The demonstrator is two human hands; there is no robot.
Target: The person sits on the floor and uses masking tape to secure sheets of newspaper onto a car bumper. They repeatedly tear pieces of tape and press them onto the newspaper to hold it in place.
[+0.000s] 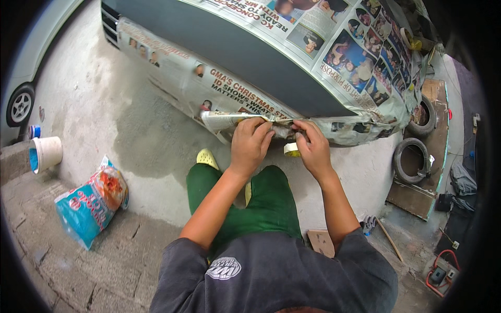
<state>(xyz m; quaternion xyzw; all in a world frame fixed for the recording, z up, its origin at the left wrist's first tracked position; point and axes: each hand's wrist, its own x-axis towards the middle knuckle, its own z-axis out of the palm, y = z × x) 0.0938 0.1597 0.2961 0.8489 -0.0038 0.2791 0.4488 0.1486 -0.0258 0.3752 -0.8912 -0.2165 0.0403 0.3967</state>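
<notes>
A car's front end with a smooth grey panel is wrapped in newspaper above and below. Along the lower newspaper, a folded edge sticks out towards me. My left hand is closed on that fold, its fingers curled over the paper. Just to its right, my right hand pinches at the paper's edge under the grey panel. A roll of pale masking tape hangs beside the right thumb, below the paper. Whether the fingers or a strip of tape carry the roll is hidden.
Behind me on the left lie a blue plastic sack and a white bucket. Another car's wheel stands at far left. Tyres rest on a brown board at right. A stick lies nearby.
</notes>
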